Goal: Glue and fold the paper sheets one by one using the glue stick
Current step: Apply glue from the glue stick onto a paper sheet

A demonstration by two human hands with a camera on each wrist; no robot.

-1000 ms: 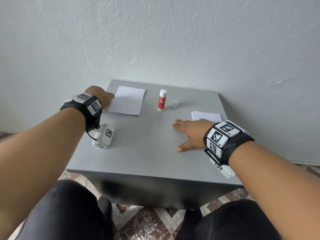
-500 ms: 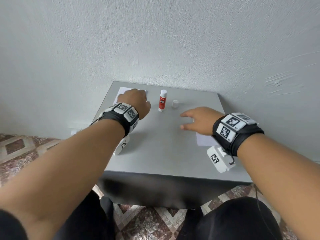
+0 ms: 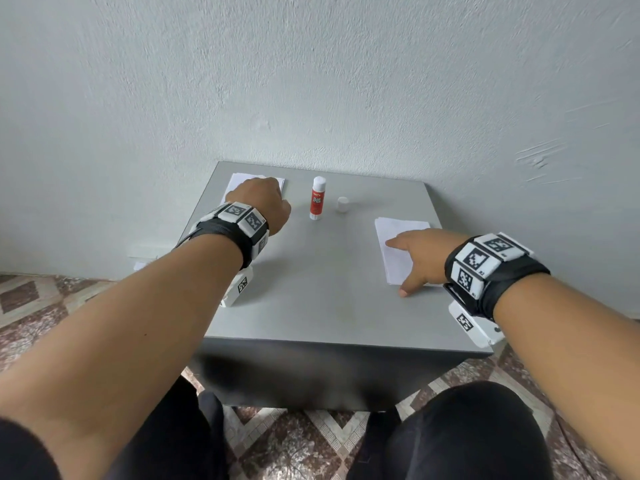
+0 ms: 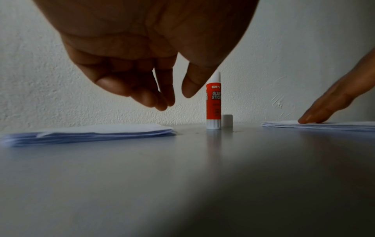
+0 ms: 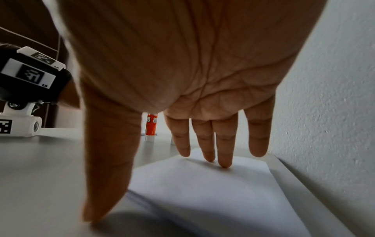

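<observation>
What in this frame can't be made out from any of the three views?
- Head view: the left hand covers much of the left paper stack.
- Sheet counts: left wrist view blurs the edges of that stack; the right stack is blurred in the right wrist view.
- Glue stick small print under its name: too small.

1. We reach both bare forearms forward; each wrist carries a black band with white marker blocks and a small white camera slung beneath.
2. Our left hand (image 3: 265,202) hangs in the air, knuckles up, palm down.
3. Its fingers (image 4: 142,94) droop loosely curled, bunched together, the thumb (image 4: 192,85) pointing down just beside them with a narrow gap between; they hold nothing.
4. Our right hand (image 3: 424,252) lies palm down, low and flat.
5. Its fingers (image 5: 223,144) stretch out straight and slightly spread, the tips pressing down.
6. Its thumb (image 5: 107,160) splays wide toward us, tip down.
</observation>
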